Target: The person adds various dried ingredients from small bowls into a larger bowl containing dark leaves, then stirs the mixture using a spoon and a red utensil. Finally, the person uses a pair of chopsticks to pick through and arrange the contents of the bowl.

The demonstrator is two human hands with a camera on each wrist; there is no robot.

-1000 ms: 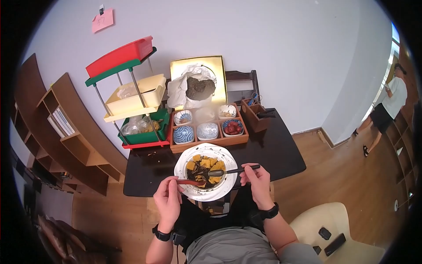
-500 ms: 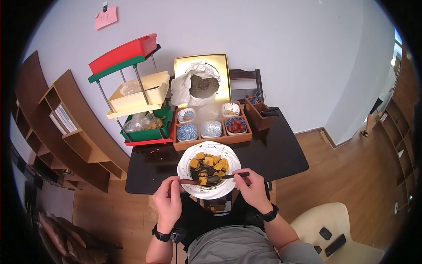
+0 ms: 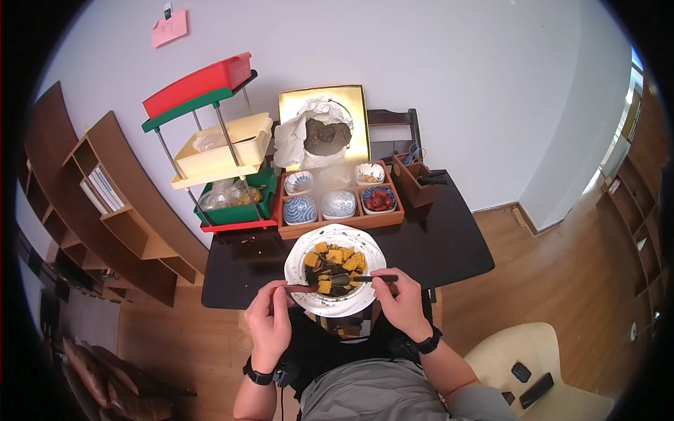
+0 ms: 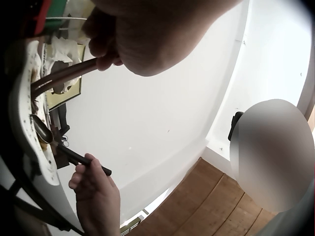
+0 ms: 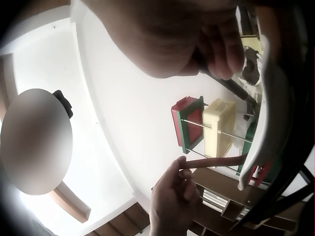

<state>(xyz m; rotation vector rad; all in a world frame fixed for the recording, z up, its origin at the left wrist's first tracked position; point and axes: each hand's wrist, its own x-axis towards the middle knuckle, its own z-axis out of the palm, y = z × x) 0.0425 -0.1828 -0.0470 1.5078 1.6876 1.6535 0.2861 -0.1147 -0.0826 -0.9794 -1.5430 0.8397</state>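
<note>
Facing a dark table (image 3: pixel 446 256), with a tiered rack (image 3: pixel 200 85) in red, cream and green at ten o'clock in the head view. Seeing a gold box (image 3: pixel 289 98) at twelve o'clock, with white paper (image 3: pixel 288 149) around a dark lump (image 3: pixel 328 137), and nearer, a divided wooden box (image 3: pixel 392 217) of small bowls (image 3: pixel 300 209). Having a white plate (image 3: pixel 295 266) at six o'clock from the divided wooden box, by the table's near edge. Pinching a brown utensil (image 3: pixel 300 288) between thumb and curled fingers of the left hand (image 3: pixel 270 319), at eight o'clock from the plate. Gripping a dark spoon (image 3: pixel 358 278) likewise by its handle with the right hand (image 3: pixel 400 302), at four o'clock. Pointing both tips inward, near each other, at yellow chunks (image 3: pixel 337 257) among dark shreds (image 3: pixel 319 272) mid-plate.
</note>
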